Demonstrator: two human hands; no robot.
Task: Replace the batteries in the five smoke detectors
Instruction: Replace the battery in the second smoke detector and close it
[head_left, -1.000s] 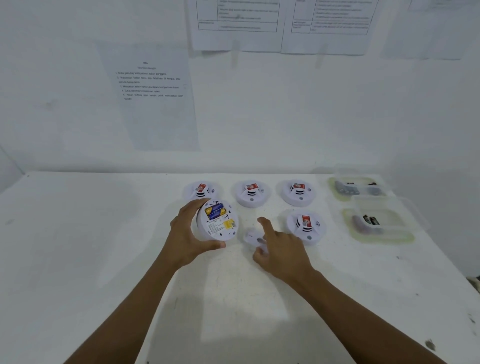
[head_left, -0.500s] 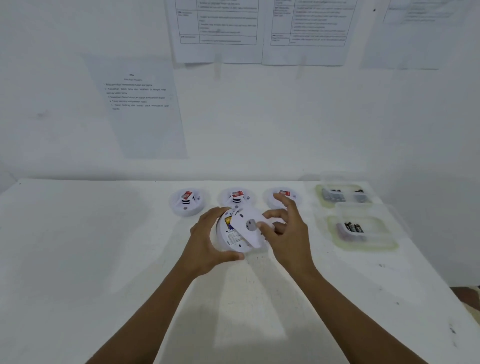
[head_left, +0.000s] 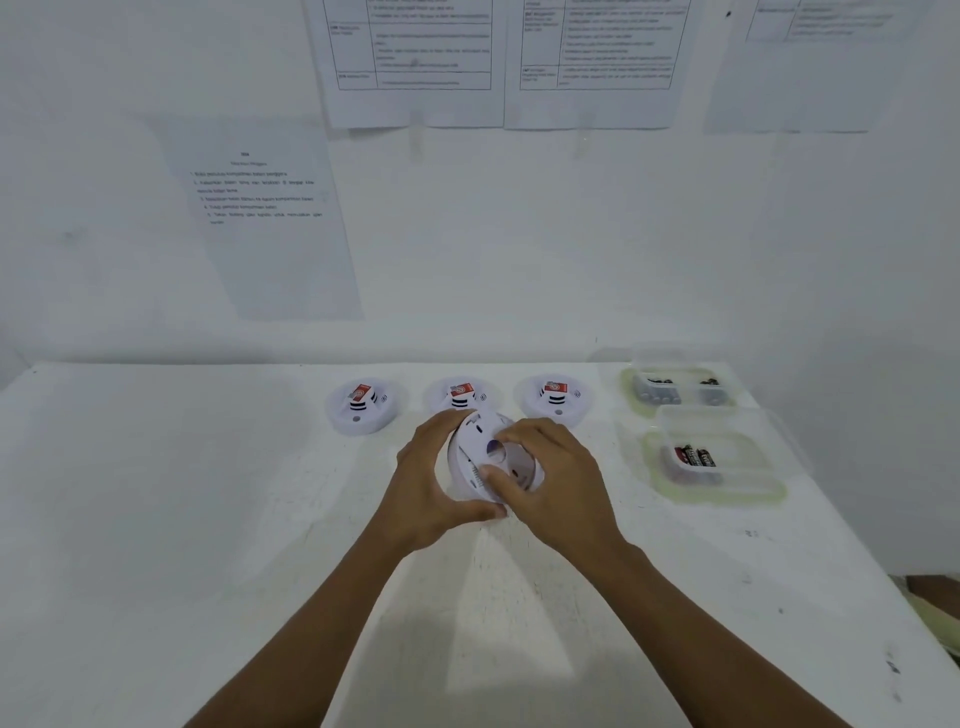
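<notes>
Table (head_left: 208, 519) white, against a wall with printed sheets (head_left: 415, 62) taped up, two clear plastic containers at its right side, far container (head_left: 628, 389) and near container (head_left: 727, 499). Left hand (head_left: 426, 483) and right hand (head_left: 556, 478) hold a fourth detector (head_left: 498, 457) tilted above the table centre, left fingers curled round its rim, right fingers and thumb clamped on its round face. Behind, flat in a row: left detector (head_left: 363, 408), middle detector (head_left: 460, 395), right detector (head_left: 556, 397); black batteries (head_left: 696, 457) lie in the near container.
</notes>
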